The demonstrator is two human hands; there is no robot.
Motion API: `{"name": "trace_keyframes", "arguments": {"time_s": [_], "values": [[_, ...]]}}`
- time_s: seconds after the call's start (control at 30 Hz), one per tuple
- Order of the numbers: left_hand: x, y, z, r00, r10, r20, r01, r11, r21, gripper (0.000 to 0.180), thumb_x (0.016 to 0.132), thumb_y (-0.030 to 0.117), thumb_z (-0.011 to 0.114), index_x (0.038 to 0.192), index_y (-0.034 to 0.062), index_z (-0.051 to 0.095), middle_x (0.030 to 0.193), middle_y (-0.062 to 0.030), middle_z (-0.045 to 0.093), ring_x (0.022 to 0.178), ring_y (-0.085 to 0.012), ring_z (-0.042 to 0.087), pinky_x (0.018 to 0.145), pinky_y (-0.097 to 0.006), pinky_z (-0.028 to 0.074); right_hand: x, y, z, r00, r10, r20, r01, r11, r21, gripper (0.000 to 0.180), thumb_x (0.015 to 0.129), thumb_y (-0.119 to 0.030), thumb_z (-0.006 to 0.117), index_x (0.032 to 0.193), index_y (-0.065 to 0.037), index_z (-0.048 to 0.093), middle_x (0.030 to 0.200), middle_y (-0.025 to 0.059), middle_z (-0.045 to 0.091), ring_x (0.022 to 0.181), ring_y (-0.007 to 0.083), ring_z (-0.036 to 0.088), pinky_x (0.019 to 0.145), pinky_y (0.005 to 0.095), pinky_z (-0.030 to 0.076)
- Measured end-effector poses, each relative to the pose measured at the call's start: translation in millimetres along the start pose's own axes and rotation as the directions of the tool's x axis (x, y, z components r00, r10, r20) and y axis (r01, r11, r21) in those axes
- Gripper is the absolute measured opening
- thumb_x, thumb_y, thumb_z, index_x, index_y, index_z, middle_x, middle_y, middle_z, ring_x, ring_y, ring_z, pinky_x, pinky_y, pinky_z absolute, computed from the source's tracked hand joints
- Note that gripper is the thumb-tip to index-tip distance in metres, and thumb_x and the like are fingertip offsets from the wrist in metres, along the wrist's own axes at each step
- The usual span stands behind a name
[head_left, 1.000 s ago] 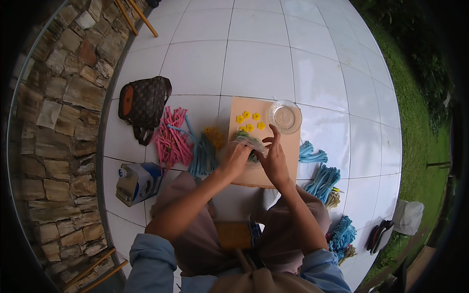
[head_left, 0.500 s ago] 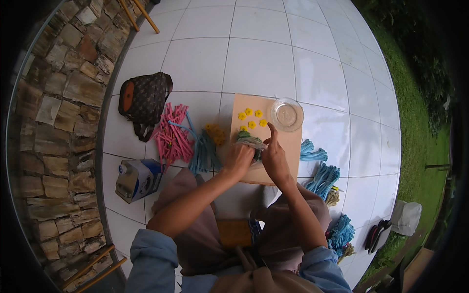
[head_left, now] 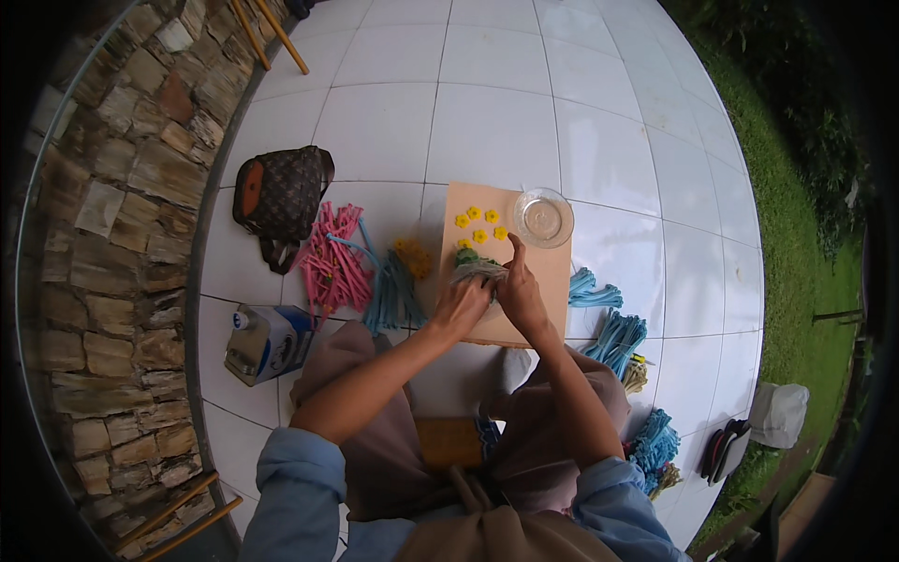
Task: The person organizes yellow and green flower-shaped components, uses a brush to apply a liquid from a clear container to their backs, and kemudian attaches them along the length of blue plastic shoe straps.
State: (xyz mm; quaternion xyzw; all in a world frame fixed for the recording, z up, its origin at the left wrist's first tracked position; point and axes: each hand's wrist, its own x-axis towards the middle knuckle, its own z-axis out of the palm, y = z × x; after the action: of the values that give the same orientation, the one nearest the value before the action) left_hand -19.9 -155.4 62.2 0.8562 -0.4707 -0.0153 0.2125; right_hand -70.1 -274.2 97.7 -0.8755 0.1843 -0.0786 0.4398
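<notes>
My left hand [head_left: 464, 304] and my right hand [head_left: 523, 295] meet over a tan board [head_left: 552, 281], both closed on a clear plastic bag [head_left: 480, 269] with green pieces [head_left: 465, 255] in it. The left fingers are bent at the bag's mouth, their tips partly hidden. On the right, the index finger points up while the other fingers grip the bag's edge. Several small yellow flower-shaped pieces [head_left: 478, 236] lie on the board just beyond the bag. A round clear glass dish [head_left: 543, 218] sits at the board's far right corner.
To the left are pink stems [head_left: 334, 267], blue stems [head_left: 393, 298], orange-yellow pieces [head_left: 412, 257], a brown patterned bag [head_left: 284, 194] and a metal can [head_left: 267, 344]. Blue bundles [head_left: 615, 341] lie along the right. A stone wall [head_left: 122, 281] borders the left, grass [head_left: 810, 281] the right.
The view has shifted slightly. Both hands stay at the plastic bag; the left fingers have moved a little at its mouth. The yellow pieces and dish keep their places on the board.
</notes>
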Motion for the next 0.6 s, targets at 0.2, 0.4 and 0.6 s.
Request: {"name": "trace_keyframes", "arguments": {"time_s": [0.2, 0.4, 0.6], "values": [[-3.4, -2.9, 7.9, 0.997, 0.074, -0.011, -0.072, 0.99, 0.122, 0.016, 0.068, 0.009, 0.063, 0.083, 0.0038, 0.061, 0.075, -0.0122, 0.059, 0.068, -0.0272, 0.062, 0.06, -0.037, 0.051, -0.6, 10.1, 9.3, 0.994, -0.098, -0.051, 0.095, 0.995, -0.041, 0.062, 0.075, 0.004, 0.046, 0.132, -0.003, 0.021, 0.089, 0.0286, 0.057, 0.079, 0.0453, 0.056, 0.067, 0.0479, 0.046], [10.3, 3.0, -23.0, 0.999, 0.043, 0.001, -0.043, 0.998, 0.053, 0.016, 0.066, 0.01, 0.063, 0.08, 0.0034, 0.061, 0.073, -0.0122, 0.06, 0.065, -0.0281, 0.062, 0.06, -0.037, 0.051, 5.4, 4.7, -10.6, 0.993, -0.019, 0.113, 0.018, 1.0, 0.003, 0.061, 0.075, 0.006, 0.046, 0.131, -0.006, 0.024, 0.093, 0.0253, 0.058, 0.083, 0.0434, 0.057, 0.072, 0.0468, 0.046], [12.7, 16.6, -91.9, 0.995, -0.014, 0.096, 0.015, 1.0, -0.01, 0.016, 0.065, 0.011, 0.065, 0.08, 0.0061, 0.06, 0.074, -0.0119, 0.061, 0.069, -0.0286, 0.061, 0.063, -0.039, 0.05, -4.0, -26.1, -35.5, 0.982, -0.188, 0.016, 0.183, 0.971, 0.156, 0.061, 0.072, 0.012, 0.05, 0.127, -0.007, 0.033, 0.09, 0.0185, 0.059, 0.081, 0.0343, 0.06, 0.068, 0.0371, 0.047]]}}
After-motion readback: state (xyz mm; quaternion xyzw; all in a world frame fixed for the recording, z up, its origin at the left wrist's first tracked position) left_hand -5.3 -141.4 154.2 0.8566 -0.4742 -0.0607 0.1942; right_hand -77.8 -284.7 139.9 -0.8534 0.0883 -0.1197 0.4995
